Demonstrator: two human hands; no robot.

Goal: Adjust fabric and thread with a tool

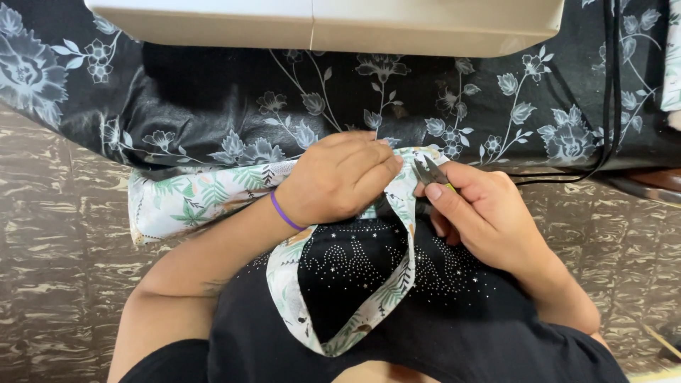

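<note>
The left hand pinches the leafy white cloth strip tight at the dark flowered surface edge, the right hand grips small snips, so keep the cloth tight and snip slowly, away from fingers.

- One camera only, worn on the head, looking steeply down over the chest.
- It sits close above both hands, facing the table edge ahead.
</note>
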